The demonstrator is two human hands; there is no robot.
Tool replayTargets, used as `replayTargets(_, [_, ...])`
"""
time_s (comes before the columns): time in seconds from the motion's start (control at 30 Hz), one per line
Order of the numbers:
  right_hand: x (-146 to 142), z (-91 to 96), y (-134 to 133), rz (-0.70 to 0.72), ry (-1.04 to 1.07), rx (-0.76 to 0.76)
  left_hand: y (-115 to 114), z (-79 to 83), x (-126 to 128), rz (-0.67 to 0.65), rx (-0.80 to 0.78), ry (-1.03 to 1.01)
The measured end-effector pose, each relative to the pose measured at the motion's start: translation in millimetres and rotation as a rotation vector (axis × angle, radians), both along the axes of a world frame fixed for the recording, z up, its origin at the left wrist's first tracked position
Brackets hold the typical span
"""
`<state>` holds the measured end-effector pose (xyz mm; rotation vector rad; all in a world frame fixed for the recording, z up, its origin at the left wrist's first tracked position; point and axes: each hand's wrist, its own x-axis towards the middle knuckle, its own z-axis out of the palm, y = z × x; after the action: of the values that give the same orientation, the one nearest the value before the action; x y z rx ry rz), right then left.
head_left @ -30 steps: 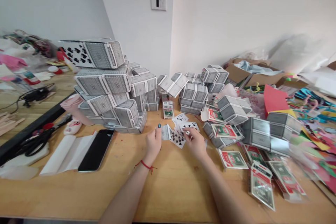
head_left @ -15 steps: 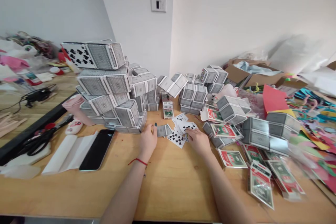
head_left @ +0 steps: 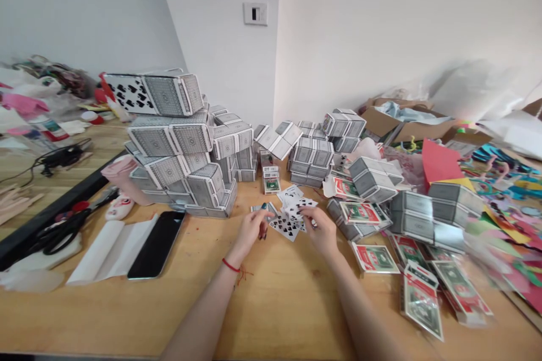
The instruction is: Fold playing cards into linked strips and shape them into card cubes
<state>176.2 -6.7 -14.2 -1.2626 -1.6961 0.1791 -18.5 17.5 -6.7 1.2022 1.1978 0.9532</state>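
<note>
My left hand (head_left: pixel 252 229) is raised a little above the wooden table (head_left: pixel 279 299), its fingers pinched on a grey-backed playing card (head_left: pixel 259 210). Just to its right my right hand (head_left: pixel 322 231) has its fingers curled on the edge of a loose fan of face-up playing cards (head_left: pixel 292 215) showing black spades. A red string sits round my left wrist. Both hands are close together at the table's middle, in front of the card structures.
A tall stack of cubes built from grey-backed cards (head_left: pixel 178 141) stands left of centre, with more card cubes (head_left: pixel 313 152) behind and to the right. Red and green card boxes (head_left: pixel 419 287) lie at right. A black phone (head_left: pixel 156 242), white paper and scissors (head_left: pixel 59 231) lie at left.
My left hand lifted off the table and moved right with a grey-backed card pinched in it. My right hand stayed on the loose cards, its fingers curling a little.
</note>
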Motion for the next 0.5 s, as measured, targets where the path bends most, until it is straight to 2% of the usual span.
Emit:
replayTargets(0.1, [-13.4, 2.5, -6.3, 0.239, -0.048, -0.035, -3.2, 1.9, 4.7, -0.126, -0.129, -0.183])
replayTargets(0.17, [-17.4, 0.3, -6.3, 0.281, -0.101, -0.055, -3.3, 1.5, 5.5, -0.127, -0.118, -0.187])
replayTargets(0.23, [-14.5, -3.7, -2.9, 0.197, -0.179, -0.094, -1.5, 0.0, 4.7, -0.077, -0.068, -0.142])
replayTargets(0.33, [-0.7, -9.3, 4.7, -0.018, -0.331, -0.169, 2.8, -2.7, 2.1, 0.05, -0.017, -0.089])
replayTargets(0.4, [8.6, -11.1, 8.2, -0.071, -0.43, -0.215, 5.0, -4.1, 0.8, 0.106, -0.014, -0.082])
replayTargets(0.5, [15.7, -10.4, 9.6, -0.057, -0.507, -0.226, 6.1, -5.6, 0.0, 0.13, -0.018, -0.082])
